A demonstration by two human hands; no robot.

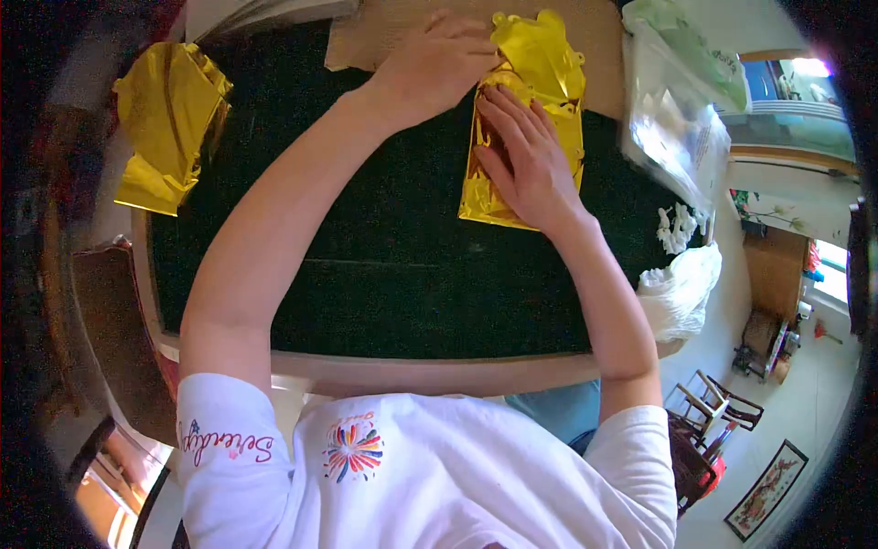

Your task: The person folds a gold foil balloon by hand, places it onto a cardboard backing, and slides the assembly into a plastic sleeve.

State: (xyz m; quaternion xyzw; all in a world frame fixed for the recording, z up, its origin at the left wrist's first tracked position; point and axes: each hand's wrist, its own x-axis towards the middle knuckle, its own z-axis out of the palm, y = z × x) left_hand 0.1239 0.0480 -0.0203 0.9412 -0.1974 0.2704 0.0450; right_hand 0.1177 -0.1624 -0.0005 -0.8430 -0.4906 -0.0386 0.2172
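Two Hands on Gold Foil at the Far Side of the Bench

Nearest is the white shirt [430, 467], its short sleeves ending above both elbows. Beyond it lies the near edge of the bench [393, 302], whose top is dark green. Both arms reach forward over this surface. The right forearm rises almost straight from the elbow, leaning slightly inward, while the left forearm slants across toward the middle, its elbow bent outward. A white plastic bundle [681, 297] sits at the bench's right edge.

Farther on, the right hand [530, 169] lies palm down, released and flattened, on the lower part of a gold foil piece [549, 73]; its fingers point forward and to the left, the thumb apart from them. Just beyond, the left hand [444, 69] is turned in, knuckles up, its bent fingers at the foil's upper left edge; whether they grip it I cannot tell.

The foil's lower part rests on the dark top, its upper part over cardboard [366, 37]. Well to the left lies a second foil piece [165, 114].
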